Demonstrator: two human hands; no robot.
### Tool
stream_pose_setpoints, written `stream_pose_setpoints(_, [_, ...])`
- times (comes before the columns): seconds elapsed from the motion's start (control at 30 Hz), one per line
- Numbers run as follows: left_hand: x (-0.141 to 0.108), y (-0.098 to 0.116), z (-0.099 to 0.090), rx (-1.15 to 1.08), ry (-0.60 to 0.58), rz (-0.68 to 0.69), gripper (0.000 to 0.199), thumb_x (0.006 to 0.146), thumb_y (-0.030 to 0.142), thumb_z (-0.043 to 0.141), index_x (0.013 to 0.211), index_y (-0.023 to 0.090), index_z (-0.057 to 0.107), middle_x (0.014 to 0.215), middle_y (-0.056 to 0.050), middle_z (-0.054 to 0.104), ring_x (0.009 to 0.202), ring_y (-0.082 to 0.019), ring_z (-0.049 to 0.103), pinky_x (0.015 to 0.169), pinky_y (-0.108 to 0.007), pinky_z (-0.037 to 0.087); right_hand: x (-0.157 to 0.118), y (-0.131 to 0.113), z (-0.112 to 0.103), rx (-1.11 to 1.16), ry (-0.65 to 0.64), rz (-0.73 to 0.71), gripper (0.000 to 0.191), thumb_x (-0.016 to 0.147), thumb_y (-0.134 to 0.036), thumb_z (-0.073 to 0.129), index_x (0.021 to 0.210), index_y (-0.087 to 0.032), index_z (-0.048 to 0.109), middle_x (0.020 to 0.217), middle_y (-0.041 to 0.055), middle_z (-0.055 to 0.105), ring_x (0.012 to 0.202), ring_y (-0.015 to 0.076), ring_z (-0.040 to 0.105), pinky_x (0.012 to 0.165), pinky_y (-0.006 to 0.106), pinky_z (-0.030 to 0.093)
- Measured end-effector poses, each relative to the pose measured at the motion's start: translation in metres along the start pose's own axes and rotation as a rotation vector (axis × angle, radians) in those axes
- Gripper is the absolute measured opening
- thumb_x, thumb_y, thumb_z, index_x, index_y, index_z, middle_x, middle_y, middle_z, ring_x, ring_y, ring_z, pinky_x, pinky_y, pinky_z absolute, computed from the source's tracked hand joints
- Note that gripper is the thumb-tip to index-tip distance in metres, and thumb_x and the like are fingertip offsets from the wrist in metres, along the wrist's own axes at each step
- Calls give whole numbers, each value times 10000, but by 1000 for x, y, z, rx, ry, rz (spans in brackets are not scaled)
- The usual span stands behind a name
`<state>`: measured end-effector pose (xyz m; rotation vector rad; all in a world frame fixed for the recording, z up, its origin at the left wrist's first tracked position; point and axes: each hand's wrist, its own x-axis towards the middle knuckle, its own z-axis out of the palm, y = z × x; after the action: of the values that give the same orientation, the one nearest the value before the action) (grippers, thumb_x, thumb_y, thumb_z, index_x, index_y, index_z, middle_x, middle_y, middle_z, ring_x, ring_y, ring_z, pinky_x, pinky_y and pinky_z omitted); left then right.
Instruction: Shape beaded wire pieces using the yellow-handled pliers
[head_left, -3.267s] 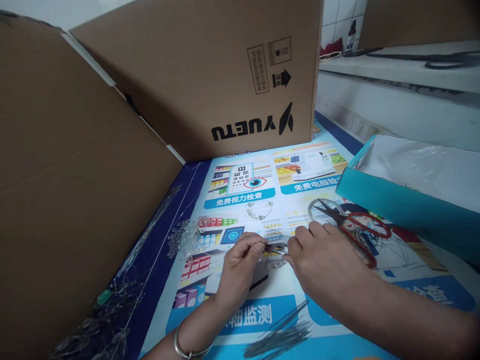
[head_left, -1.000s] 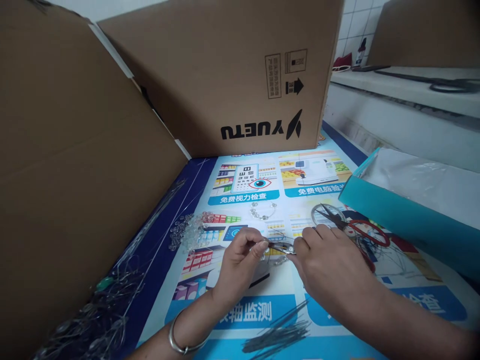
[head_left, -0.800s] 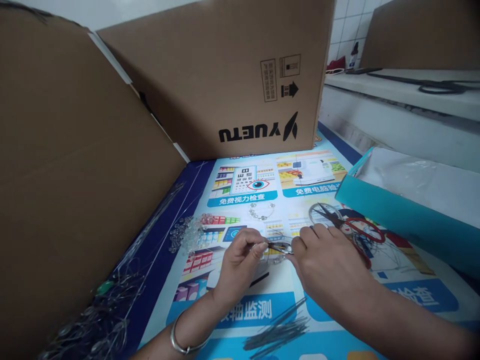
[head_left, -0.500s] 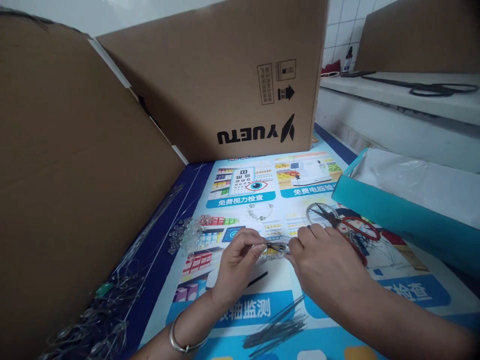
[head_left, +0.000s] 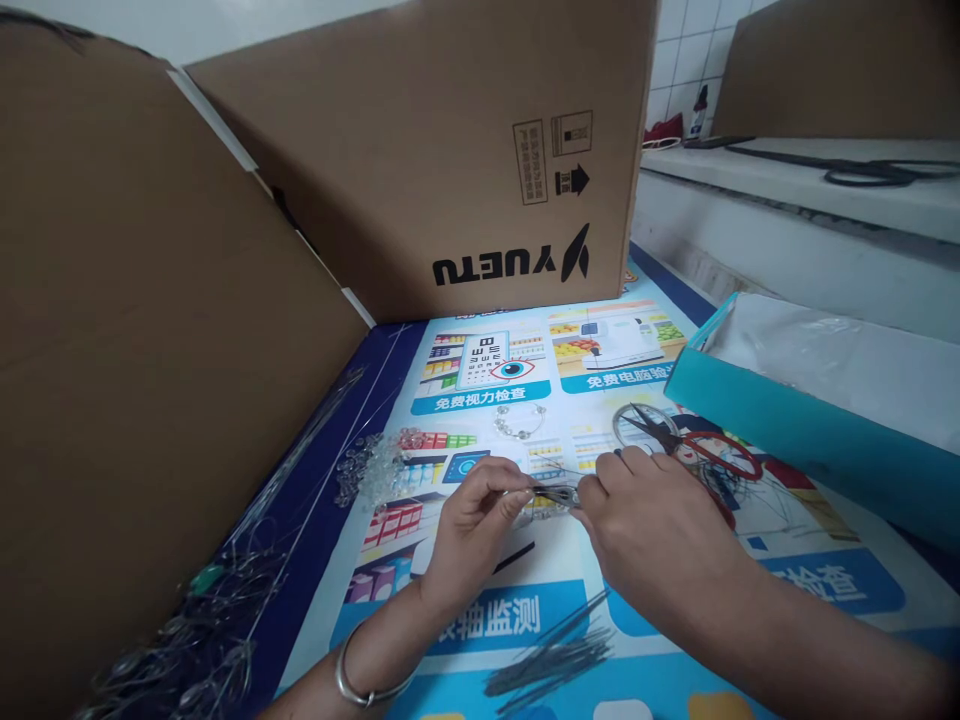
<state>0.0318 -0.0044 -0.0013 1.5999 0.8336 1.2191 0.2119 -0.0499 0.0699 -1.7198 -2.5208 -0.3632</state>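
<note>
My left hand (head_left: 480,520), with a silver bangle at the wrist, pinches a thin piece too small to make out. Closed round a small metal tool, which looks like pliers (head_left: 559,493), is my right hand (head_left: 652,520); the tool's tip reaches my left fingertips. Clear beads lie partly hidden just below the tool. Behind my hands rests a ring of clear beads (head_left: 520,421) on wire. Loose clear beads (head_left: 375,472) are heaped to the left. Nearer me lies a bundle of dark thin wires (head_left: 551,660).
Red-handled scissors (head_left: 720,452) lie on a wire coil beyond my right hand. A teal box (head_left: 810,430) stands at the right. Cardboard panels (head_left: 420,160) rise behind and left. Tangled wire pieces (head_left: 202,630) lie lower left. Large dark scissors (head_left: 862,172) rest on a ledge.
</note>
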Motion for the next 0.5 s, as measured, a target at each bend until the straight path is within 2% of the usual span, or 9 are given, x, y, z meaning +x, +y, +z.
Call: stream_pose_setpoints(0.5, [3, 5, 1, -50, -1, 6, 97, 782, 101, 577, 814, 190, 600, 840, -34, 561, 836, -161, 541, 750, -309, 428, 0, 2, 1, 21, 31, -8, 134, 825, -283, 508, 760, -191, 581, 752, 58, 555, 730, 217, 454, 612, 336, 221])
